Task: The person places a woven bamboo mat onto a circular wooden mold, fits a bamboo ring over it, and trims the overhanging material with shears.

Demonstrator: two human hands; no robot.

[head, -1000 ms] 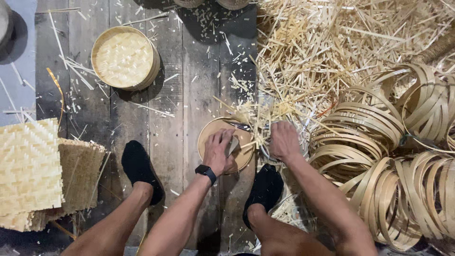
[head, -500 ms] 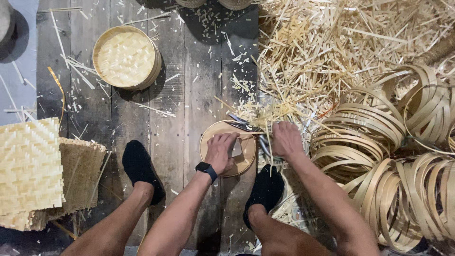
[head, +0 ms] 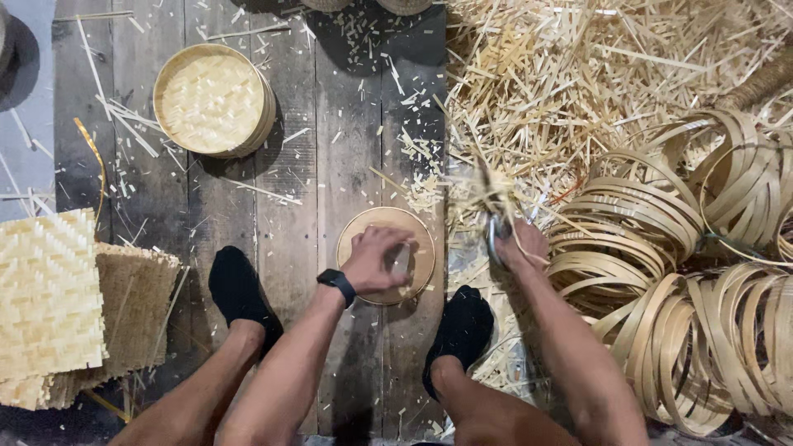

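left hand: (head: 376, 260) palm down, fingers curled over the round bamboo disc (head: 386, 254), pressing it flat to the floor. Likely pinned so it can't slide.
disc: directly under the left hand, on the dark plank floor (head: 289, 206), between the two black-socked feet (head: 235, 285).
right hand: (head: 516, 244) closed around a metal tool, looks like scissors or shears (head: 496, 227); blurred, so can't tell the exact kind. Tool tip points away from the body into the loose strips.
right hand vs disc: just beside the disc's right edge, not touching it.
offcuts: pile of thin bamboo strips (head: 578, 74) beyond and to the right of the right hand; some look caught at the tool, blurred.
hoops: stack of bent bamboo rings (head: 702, 272) right of the right hand, close by, probably kept within reach.
finished lid: round woven basket lid (head: 213, 101) well beyond the left hand, up and to the left, apart from the disc.
mats: square woven mats (head: 49, 297) stacked far left of the left hand, past the left foot.
watch: black band (head: 337, 285) on left wrist.
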